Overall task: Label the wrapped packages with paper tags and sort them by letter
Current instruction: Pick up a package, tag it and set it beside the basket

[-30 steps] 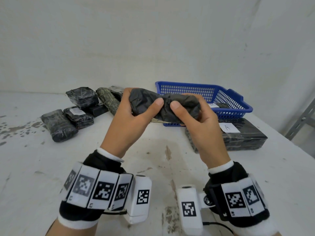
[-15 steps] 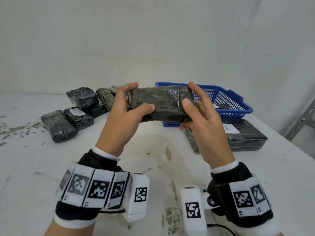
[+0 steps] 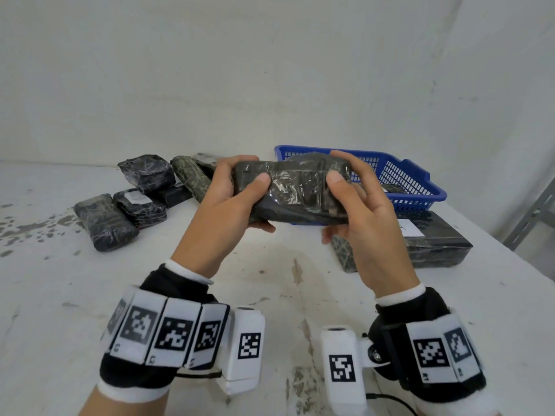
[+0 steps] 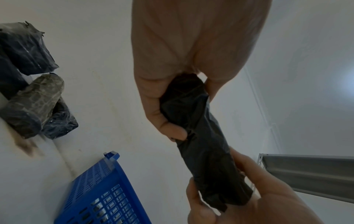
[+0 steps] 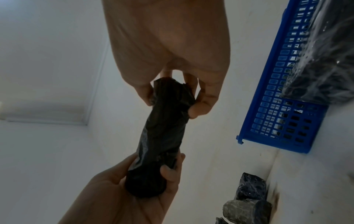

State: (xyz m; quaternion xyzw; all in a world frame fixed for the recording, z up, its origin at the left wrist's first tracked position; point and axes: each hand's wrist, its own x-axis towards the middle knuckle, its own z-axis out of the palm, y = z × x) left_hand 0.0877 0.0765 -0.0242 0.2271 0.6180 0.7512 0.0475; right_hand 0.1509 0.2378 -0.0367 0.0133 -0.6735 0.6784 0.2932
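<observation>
I hold a black wrapped package (image 3: 292, 192) level above the table, in front of the blue basket (image 3: 417, 183). My left hand (image 3: 231, 199) grips its left end, thumb on the near face. My right hand (image 3: 357, 202) grips its right end the same way. Its shiny taped face shows no tag. In the left wrist view the package (image 4: 203, 141) runs from my left hand (image 4: 172, 109) to the right hand (image 4: 235, 201). In the right wrist view the package (image 5: 161, 139) spans both hands. A long black package with a white tag (image 3: 410, 228) lies at the right.
Several wrapped packages (image 3: 144, 199) are heaped at the back left, one with a white tag (image 3: 135, 197). The basket holds a dark package (image 3: 392, 188). The white table (image 3: 270, 283) is stained. A wall rises close behind. A metal shelf frame (image 3: 531, 214) stands at the far right.
Both hands have turned the package over: the crumpled matte side gave way to a flat, shiny taped face. The hands spread apart to the package's ends and rose slightly.
</observation>
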